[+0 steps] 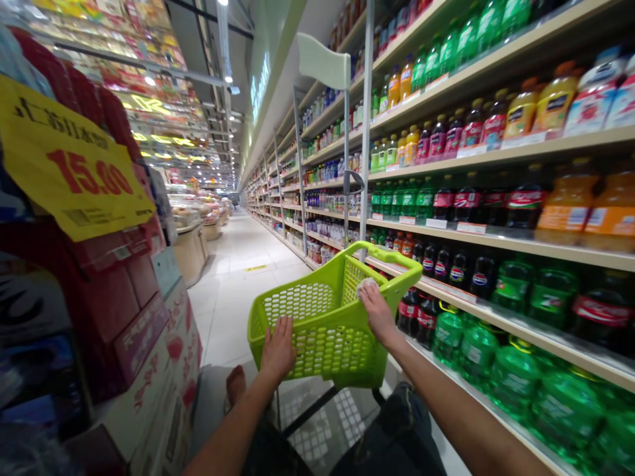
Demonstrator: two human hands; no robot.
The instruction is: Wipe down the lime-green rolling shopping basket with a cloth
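Note:
A lime-green plastic shopping cart (327,324) with honeycomb-patterned basket walls stands turned sideways right in front of my legs. My left hand (278,347) lies against the near wall of its basket, fingers stretched out toward the rim and holding nothing. Over the same rim, closer to the handle (397,259), my right hand (378,314) is closed on a small crumpled white cloth (367,285); it could also be a tissue. The cloth touches the cart's upper edge. From above I cannot see much of the basket's floor.
Shelves of bottled drinks (461,201) line the right side, close to the cart. Stacked boxes (143,344) with a yellow price sign (74,162) rise at my left. A pale tiled aisle (238,244) runs ahead past low display counters (191,251).

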